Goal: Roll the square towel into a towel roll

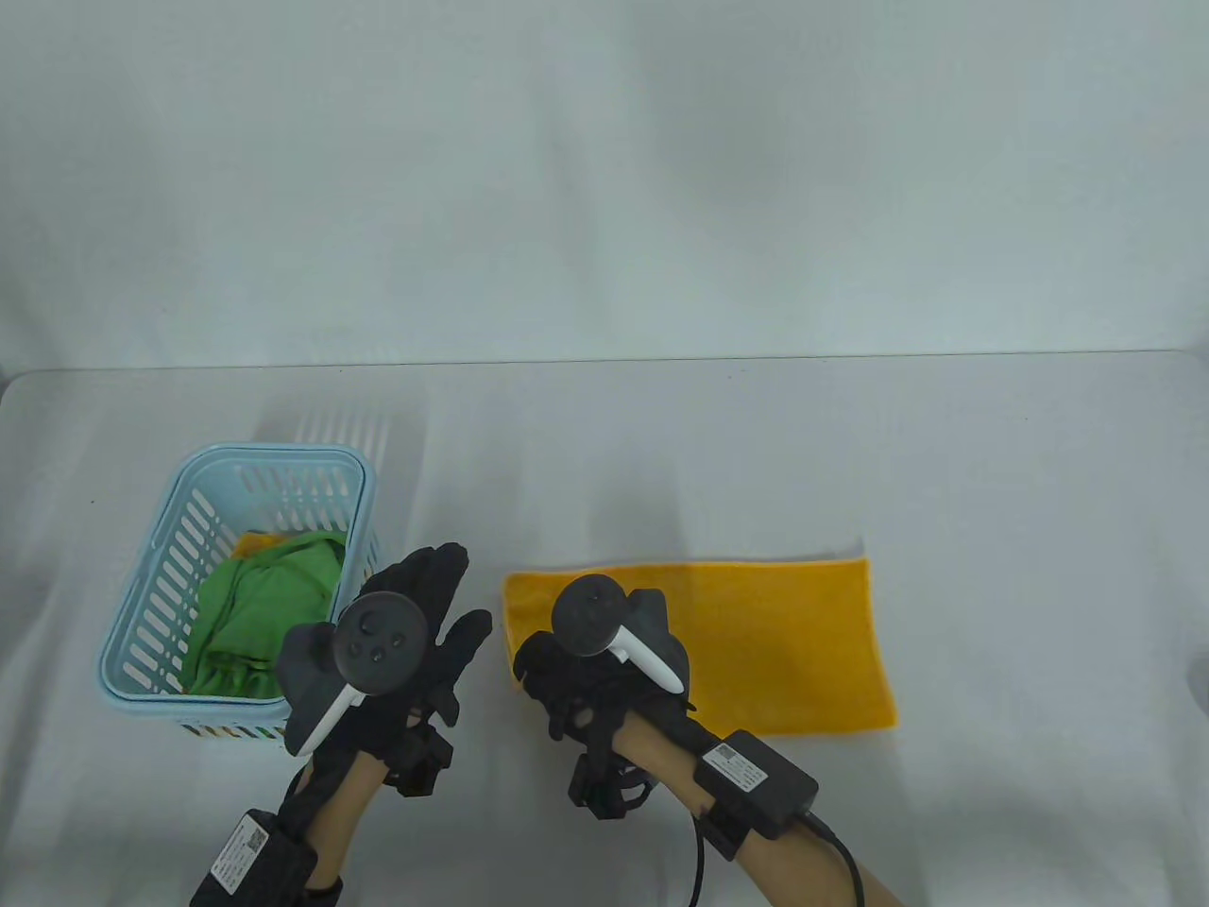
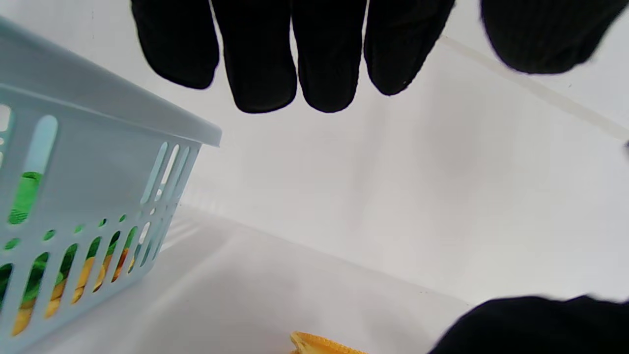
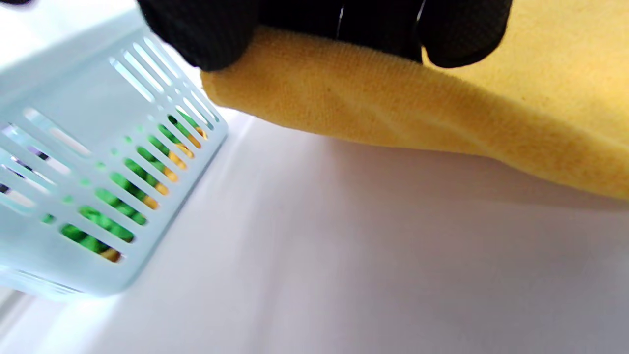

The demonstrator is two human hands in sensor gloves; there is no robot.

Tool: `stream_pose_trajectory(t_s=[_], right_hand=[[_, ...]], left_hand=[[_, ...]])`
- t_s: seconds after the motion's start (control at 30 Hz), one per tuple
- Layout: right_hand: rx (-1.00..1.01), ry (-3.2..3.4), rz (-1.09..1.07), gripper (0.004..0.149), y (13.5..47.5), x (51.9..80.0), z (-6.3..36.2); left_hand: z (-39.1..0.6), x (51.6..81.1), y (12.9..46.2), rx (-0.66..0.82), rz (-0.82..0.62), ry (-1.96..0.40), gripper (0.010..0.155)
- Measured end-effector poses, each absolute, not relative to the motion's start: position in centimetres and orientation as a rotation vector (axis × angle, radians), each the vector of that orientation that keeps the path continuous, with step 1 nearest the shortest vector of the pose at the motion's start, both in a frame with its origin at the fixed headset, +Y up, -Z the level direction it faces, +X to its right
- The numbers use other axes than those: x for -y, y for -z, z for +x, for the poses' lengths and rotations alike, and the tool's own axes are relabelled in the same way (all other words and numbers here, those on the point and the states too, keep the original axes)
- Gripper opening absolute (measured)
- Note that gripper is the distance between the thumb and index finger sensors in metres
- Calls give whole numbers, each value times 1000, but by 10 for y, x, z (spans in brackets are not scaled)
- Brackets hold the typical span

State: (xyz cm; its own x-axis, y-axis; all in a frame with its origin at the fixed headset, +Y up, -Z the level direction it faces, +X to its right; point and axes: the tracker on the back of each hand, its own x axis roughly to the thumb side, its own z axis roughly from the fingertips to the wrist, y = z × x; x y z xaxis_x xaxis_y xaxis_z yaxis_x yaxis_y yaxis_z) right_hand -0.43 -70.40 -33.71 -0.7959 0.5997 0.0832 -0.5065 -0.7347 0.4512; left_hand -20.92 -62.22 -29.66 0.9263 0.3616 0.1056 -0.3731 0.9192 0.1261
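While the right hand (image 1: 604, 666) is curling its fingers (image 3: 206, 34) over the left end of the yellow towel (image 1: 756, 642), it is lifting that edge into a first soft fold, seemingly to start the roll from this end. In the right wrist view the fabric is bulging out beneath the gloved fingertips, so the grip looks like a pinch around the turned-over edge. The left hand (image 1: 416, 624) is hovering just left of it with fingers (image 2: 265, 59) straight and spread, holding nothing and touching nothing that shows; it is probably waiting to help steady or tuck the roll. The towel is lying at centre-right of the table view as a flat band stretching rightward across the white surface (image 1: 992, 453), apparently folded already, giving the roll a clear run. At lower left a pale blue slotted basket (image 1: 151, 567) is sitting near the left hand, holding green cloth (image 1: 255, 614) with something yellow beneath.
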Motion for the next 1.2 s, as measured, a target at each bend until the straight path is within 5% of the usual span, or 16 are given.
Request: stream_pose_trajectory(t_s=[0.47, 0.9, 1.2], right_hand=[[-265, -2311, 218, 39, 335, 653, 49], [-208, -2209, 227, 40, 329, 628, 72], [-165, -2154, 237, 40, 325, 617, 78]], left_hand=[[-197, 635, 301, 134, 55, -359, 74], [-169, 678, 313, 234, -199, -298, 80], [-155, 699, 320, 177, -129, -173, 76]])
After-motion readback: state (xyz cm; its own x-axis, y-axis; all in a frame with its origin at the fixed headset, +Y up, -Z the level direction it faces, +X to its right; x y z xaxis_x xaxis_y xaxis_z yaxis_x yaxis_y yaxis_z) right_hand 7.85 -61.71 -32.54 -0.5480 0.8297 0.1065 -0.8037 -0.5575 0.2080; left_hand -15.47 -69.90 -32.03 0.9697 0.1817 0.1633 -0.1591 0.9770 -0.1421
